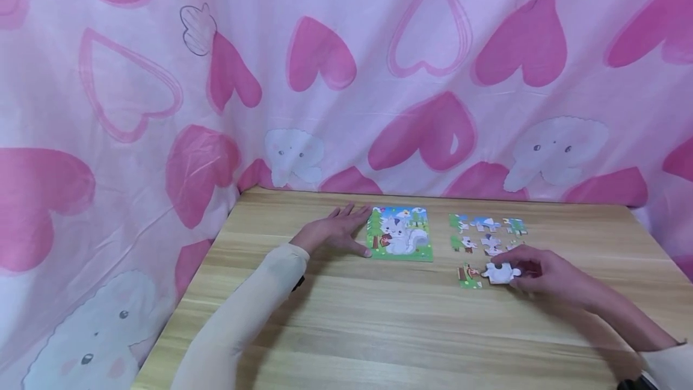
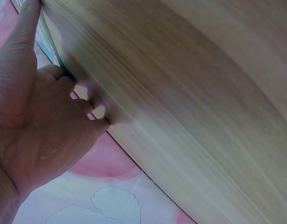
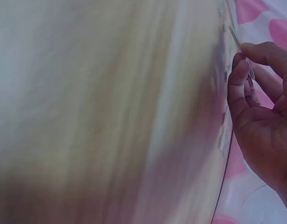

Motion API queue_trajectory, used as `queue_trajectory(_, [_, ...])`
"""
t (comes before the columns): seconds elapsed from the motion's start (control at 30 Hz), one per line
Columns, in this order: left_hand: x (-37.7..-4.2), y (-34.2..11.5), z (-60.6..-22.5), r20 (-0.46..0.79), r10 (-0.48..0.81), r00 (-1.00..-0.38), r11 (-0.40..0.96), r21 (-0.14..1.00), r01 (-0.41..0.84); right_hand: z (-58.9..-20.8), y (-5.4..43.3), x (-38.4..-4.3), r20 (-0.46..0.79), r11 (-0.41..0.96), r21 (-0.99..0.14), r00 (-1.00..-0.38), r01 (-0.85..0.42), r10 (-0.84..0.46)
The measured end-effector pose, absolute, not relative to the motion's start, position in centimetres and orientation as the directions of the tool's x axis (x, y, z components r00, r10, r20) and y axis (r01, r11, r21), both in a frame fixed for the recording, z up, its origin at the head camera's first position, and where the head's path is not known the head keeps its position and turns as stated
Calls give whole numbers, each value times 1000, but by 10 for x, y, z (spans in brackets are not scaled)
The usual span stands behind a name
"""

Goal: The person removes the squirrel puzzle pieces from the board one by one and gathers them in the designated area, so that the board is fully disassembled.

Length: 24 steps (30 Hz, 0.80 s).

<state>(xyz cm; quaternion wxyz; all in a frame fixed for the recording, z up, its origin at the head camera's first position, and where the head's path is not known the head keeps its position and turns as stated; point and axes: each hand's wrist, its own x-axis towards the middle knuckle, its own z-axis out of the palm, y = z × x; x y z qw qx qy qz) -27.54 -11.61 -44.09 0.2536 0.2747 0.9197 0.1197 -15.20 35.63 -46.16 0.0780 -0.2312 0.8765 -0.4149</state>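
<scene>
A squirrel picture card [image 1: 400, 236] lies on the wooden table. My left hand [image 1: 343, 233] rests at its left edge with the fingers spread and the thumb near the lower corner; the left wrist view shows that hand [image 2: 45, 116] beside a sliver of the card [image 2: 46, 44]. Over to the right, my right hand [image 1: 554, 275] pinches a pale jigsaw piece [image 1: 500, 273] just right of a brown-and-green piece [image 1: 468, 275]. Seen edge-on in the right wrist view, the thin piece [image 3: 241, 51] sits between thumb and fingers of the right hand [image 3: 264, 112].
Behind the right hand, several jigsaw pieces lie in loose rows, among them a blue-topped piece [image 1: 485, 224] and a grey-white piece [image 1: 491, 245]. The right hand partly covers one. A pink heart-patterned curtain [image 1: 325, 107] hangs along the back and left of the table [image 1: 379, 330].
</scene>
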Motion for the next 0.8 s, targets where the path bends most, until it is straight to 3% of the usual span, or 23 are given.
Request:
queue_trajectory(0.33, [-276, -117, -440, -405, 559, -723, 826, 352, 441, -468, 357, -151, 112, 587, -677, -851, -444, -514])
queue_trajectory(0.57, [-276, -121, -440, -402, 565, -720, 819, 375, 434, -460, 349, -151, -7, 728, -586, -897, -355, -443])
queue_trajectory(0.8, [-279, -116, -443, -403, 576, -711, 814, 368, 450, -463, 353, -144, 80, 718, -544, -879, -434, -470])
